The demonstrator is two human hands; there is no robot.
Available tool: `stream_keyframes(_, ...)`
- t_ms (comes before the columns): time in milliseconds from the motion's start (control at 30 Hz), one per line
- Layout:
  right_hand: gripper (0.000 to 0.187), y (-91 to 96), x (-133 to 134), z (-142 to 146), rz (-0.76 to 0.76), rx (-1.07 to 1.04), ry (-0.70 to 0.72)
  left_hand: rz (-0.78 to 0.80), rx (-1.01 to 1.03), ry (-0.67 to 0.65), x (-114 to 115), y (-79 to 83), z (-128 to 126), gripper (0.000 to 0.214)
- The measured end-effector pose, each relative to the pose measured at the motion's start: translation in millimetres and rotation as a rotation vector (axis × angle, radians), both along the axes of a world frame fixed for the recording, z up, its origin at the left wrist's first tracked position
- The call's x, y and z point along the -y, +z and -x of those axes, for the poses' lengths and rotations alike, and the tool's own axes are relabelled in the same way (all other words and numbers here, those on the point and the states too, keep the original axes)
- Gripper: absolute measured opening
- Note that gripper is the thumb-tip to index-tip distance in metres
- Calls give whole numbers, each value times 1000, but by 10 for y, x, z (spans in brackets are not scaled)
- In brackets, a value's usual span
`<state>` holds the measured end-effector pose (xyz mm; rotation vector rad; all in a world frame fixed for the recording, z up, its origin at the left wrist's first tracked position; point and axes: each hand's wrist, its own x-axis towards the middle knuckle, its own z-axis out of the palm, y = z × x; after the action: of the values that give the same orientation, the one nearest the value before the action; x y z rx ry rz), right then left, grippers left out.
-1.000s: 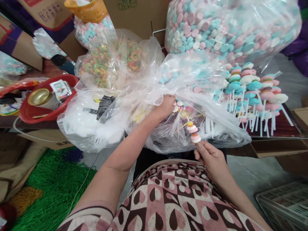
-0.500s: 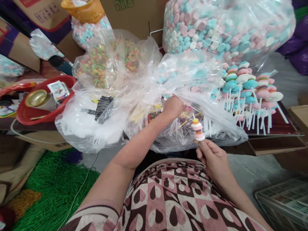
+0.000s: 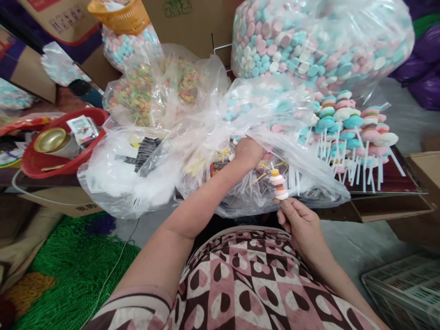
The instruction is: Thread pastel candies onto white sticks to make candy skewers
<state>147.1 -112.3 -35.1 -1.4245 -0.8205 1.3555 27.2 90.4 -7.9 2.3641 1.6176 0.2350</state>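
Observation:
My right hand [image 3: 300, 219], fingers pinched, holds a marshmallow skewer [image 3: 279, 188] upright by its lower end. White and pink marshmallows and orange and yellow ring pieces are stacked on it, with the stick's white tip showing on top. My left hand [image 3: 248, 153] reaches under the edge of a clear plastic bag [image 3: 202, 137], among small wrapped lollipops with yellow sticks [image 3: 263, 176]. Its fingers are hidden, so whether they grip anything does not show. Several white sticks [image 3: 294, 176] lie just beyond the held skewer.
Finished-looking marshmallow skewers [image 3: 354, 128] are piled at the right. Behind them bulges a big bag of marshmallows [image 3: 319, 41]. A bag of gummy rings [image 3: 137, 98] lies at back left, near a red basin [image 3: 29, 158]. A plastic crate [image 3: 405, 288] stands at lower right.
The view has shifted slightly. My left hand stays in the bag and my right hand keeps its hold on the skewer; otherwise little differs.

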Motion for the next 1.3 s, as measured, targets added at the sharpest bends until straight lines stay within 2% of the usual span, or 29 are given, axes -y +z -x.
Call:
stream_keyframes(100,29,30,5,1,13,-2,-13,26,7,13,-39,-12,51,37)
stream_keyframes(233,29,88,-5,-36,-5,54,-18,89,118,-37,59,71,327,30)
stream_keyframes(333,28,153,-58,-46,-91,213,-9,166,410,-64,319,154,551,26)
stream_keyframes(400,23,201,-120,-19,-176,323,-39,312,602,-48,546,183,642,26)
stream_keyframes(500,26,244,-238,56,-294,385,-98,480,821,-25,856,183,677,27)
stream_keyframes(600,31,230,-344,118,-343,368,-60,597,961,-41,1036,175,648,30)
stream_keyframes(700,31,190,-410,144,-322,339,2,639,1026,-64,1089,190,632,31)
stream_keyframes(867,34,173,-446,166,-316,276,-44,651,1167,-102,1108,186,636,30)
stream_keyframes(1000,34,195,-446,187,-278,297,-24,703,1317,-33,1141,131,599,39)
stream_keyframes(1100,33,204,-447,197,-252,229,-11,731,1414,29,1152,87,566,40)
stream_keyframes(1200,30,213,-453,207,-207,94,-33,699,1468,80,1160,58,537,38)
stream_keyframes(1300,27,217,-460,218,-186,30,-35,647,1448,77,1186,47,502,35)
